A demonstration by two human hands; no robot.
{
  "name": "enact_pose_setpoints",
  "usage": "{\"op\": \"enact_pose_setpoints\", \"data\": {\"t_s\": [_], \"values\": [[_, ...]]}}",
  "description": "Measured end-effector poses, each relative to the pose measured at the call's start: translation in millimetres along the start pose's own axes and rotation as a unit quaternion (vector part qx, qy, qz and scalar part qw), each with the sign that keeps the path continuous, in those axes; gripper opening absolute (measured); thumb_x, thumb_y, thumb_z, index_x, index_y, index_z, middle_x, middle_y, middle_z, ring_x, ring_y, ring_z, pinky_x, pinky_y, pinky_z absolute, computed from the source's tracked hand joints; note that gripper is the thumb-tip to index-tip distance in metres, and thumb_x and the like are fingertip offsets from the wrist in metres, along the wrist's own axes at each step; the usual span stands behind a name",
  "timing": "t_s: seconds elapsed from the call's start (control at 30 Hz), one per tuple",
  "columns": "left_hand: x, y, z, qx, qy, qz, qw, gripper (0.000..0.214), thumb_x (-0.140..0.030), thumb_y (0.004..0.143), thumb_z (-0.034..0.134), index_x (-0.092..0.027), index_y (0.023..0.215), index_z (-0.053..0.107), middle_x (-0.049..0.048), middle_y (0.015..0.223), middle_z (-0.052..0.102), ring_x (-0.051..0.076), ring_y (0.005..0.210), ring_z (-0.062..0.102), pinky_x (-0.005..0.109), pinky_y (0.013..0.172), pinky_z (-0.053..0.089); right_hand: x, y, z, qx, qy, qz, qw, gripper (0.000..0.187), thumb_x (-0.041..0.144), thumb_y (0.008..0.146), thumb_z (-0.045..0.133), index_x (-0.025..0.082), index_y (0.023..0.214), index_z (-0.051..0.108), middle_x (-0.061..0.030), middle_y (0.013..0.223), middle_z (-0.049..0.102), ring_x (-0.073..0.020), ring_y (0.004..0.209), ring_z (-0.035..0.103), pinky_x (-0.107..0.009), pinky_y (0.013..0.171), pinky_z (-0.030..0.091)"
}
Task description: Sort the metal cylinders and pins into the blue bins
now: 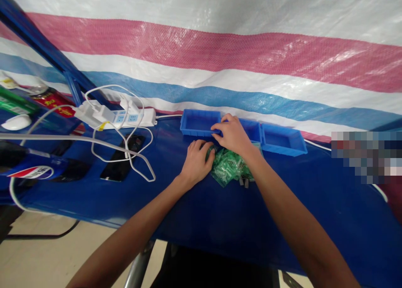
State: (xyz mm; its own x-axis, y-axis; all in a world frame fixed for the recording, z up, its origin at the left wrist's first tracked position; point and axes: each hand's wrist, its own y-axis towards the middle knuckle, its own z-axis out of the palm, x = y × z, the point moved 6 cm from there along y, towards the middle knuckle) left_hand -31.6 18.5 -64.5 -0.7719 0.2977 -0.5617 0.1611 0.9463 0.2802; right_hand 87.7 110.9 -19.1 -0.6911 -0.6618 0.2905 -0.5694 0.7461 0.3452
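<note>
A heap of small green packets (228,167) lies on the blue table cover (220,212), just in front of a row of three shallow blue trays. My left hand (197,160) rests at the heap's left edge with its fingers curled onto the packets. Over the top of the heap, my right hand (231,133) has its fingers bent by the near rim of the left tray (198,123). What its fingers hold, if anything, is hidden. The middle tray (253,131) is partly behind that hand. The right tray (282,140) looks empty.
A white power strip (125,117) with plugs and looping white cables lies to the left, with two dark phones (122,158) below it. A Pepsi bottle (34,170), a white mouse (16,122) and cans sit at far left. A striped tarp hangs behind.
</note>
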Motion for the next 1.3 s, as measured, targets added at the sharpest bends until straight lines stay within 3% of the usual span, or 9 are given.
{"op": "enact_pose_setpoints", "data": {"t_s": [0.1, 0.3, 0.5, 0.57, 0.7, 0.83, 1.03, 1.2, 1.3], "values": [[1.7, -0.6, -0.3, -0.015, -0.030, -0.016, 0.999, 0.040, -0.036, 0.110, 0.039, -0.018, 0.134, 0.067, 0.0130, 0.127, 0.063, 0.026, 0.123, 0.057, 0.047, 0.117, 0.042, 1.4, -9.0, -16.7, -0.038, 0.056, 0.025, 0.997, 0.025, 0.026, 0.091, 0.074, 0.025, 0.115, 0.082, -0.0120, 0.101, 0.074, -0.0344, 0.113, 0.063, -0.054, 0.102, 0.049], [-9.4, -3.2, 0.2, -0.051, -0.036, -0.017, 0.998, 0.046, -0.044, 0.110, 0.040, -0.021, 0.143, 0.062, 0.0136, 0.135, 0.056, 0.028, 0.133, 0.046, 0.047, 0.120, 0.037, -11.0, -59.7, -61.3, -0.172, 0.055, 0.118, 0.976, 0.019, 0.026, 0.095, 0.066, 0.024, 0.105, 0.082, -0.0079, 0.105, 0.082, -0.0332, 0.108, 0.066, -0.054, 0.102, 0.050], [-27.0, 10.0, -6.3, -0.077, 0.048, 0.003, 0.996, 0.053, -0.045, 0.108, 0.041, -0.023, 0.154, 0.054, 0.0137, 0.155, 0.049, 0.034, 0.140, 0.038, 0.053, 0.119, 0.034, -40.8, -120.5, -70.6, -0.245, -0.001, 0.178, 0.953, 0.023, 0.028, 0.097, 0.062, 0.023, 0.110, 0.080, -0.0093, 0.121, 0.080, -0.0338, 0.117, 0.064, -0.056, 0.107, 0.046], [-27.0, 17.9, -8.6, -0.085, 0.080, -0.014, 0.993, 0.057, -0.048, 0.109, 0.039, -0.023, 0.159, 0.049, 0.0128, 0.163, 0.045, 0.037, 0.138, 0.037, 0.056, 0.115, 0.036, -53.5, -132.0, -67.5, -0.236, -0.038, 0.201, 0.950, 0.030, 0.034, 0.097, 0.063, 0.022, 0.120, 0.079, -0.0112, 0.133, 0.076, -0.0372, 0.126, 0.060, -0.060, 0.110, 0.043], [-20.8, 27.3, -5.3, -0.092, 0.102, -0.046, 0.989, 0.052, -0.049, 0.110, 0.038, -0.023, 0.144, 0.066, 0.0140, 0.140, 0.062, 0.040, 0.135, 0.039, 0.059, 0.111, 0.037, -71.3, -142.8, -55.1, -0.198, -0.026, 0.211, 0.957, 0.033, 0.041, 0.098, 0.064, 0.022, 0.122, 0.078, -0.0122, 0.135, 0.075, -0.0380, 0.131, 0.058, -0.060, 0.111, 0.043], [-12.3, 27.9, -1.4, -0.108, 0.094, -0.053, 0.988, 0.046, -0.048, 0.109, 0.042, -0.026, 0.134, 0.074, 0.0149, 0.130, 0.061, 0.039, 0.132, 0.041, 0.056, 0.110, 0.038, -77.5, -147.2, -48.8, -0.197, 0.001, 0.202, 0.959, 0.033, 0.041, 0.099, 0.063, 0.023, 0.123, 0.077, -0.0113, 0.138, 0.074, -0.0362, 0.131, 0.060, -0.060, 0.112, 0.043], [-6.1, 36.7, -0.2, -0.095, 0.081, -0.022, 0.992, 0.047, -0.047, 0.109, 0.042, -0.024, 0.137, 0.073, 0.0158, 0.129, 0.061, 0.038, 0.132, 0.040, 0.058, 0.111, 0.038, -77.6, -147.8, -52.2, -0.209, 0.014, 0.184, 0.960, 0.028, 0.038, 0.097, 0.068, 0.023, 0.119, 0.077, -0.0102, 0.135, 0.076, -0.0362, 0.131, 0.061, -0.062, 0.113, 0.045], [-8.7, 42.1, -5.8, -0.091, 0.095, -0.010, 0.991, 0.046, -0.047, 0.109, 0.043, -0.027, 0.136, 0.074, 0.0150, 0.136, 0.061, 0.040, 0.132, 0.039, 0.061, 0.108, 0.038, -68.1, -153.5, -73.2, -0.290, 0.038, 0.149, 0.945, 0.021, 0.029, 0.099, 0.063, 0.024, 0.115, 0.077, -0.0088, 0.124, 0.080, -0.0307, 0.124, 0.066, -0.054, 0.111, 0.050], [-20.2, 42.9, -18.2, -0.154, 0.107, 0.030, 0.982, 0.042, -0.043, 0.107, 0.050, -0.025, 0.137, 0.073, 0.0154, 0.138, 0.061, 0.039, 0.129, 0.043, 0.060, 0.107, 0.039, -63.3, -164.0, -85.6, -0.348, 0.040, 0.149, 0.925, 0.016, 0.027, 0.100, 0.061, 0.025, 0.104, 0.077, -0.0074, 0.107, 0.081, -0.0273, 0.104, 0.072, -0.047, 0.099, 0.055]]}}
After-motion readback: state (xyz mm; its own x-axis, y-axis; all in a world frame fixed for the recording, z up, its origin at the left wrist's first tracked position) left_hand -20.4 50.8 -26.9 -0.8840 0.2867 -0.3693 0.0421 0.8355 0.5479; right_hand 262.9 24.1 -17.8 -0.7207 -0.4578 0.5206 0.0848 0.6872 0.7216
